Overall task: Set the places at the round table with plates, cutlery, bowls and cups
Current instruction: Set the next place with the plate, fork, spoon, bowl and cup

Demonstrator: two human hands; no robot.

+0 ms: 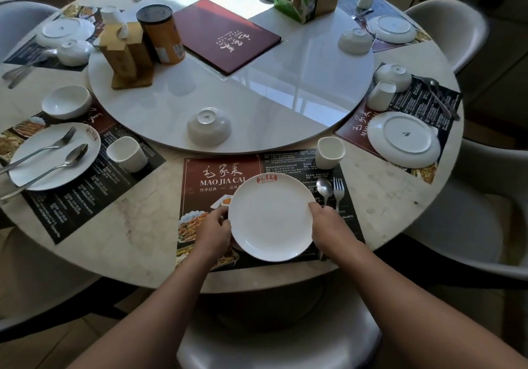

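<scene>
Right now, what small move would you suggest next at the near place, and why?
Probably release the plate: left hand and right hand grip its rim, yet it seems settled on the placemat beside spoon and fork; the upturned bowl waits.

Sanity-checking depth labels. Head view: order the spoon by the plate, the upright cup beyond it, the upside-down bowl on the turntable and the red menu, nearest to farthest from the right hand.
From the right hand, at the plate right rim:
1. spoon, just beyond the hand
2. cup, straight beyond the spoon
3. bowl, up-left, near edge of the turntable
4. menu, far back, mid-turntable
</scene>
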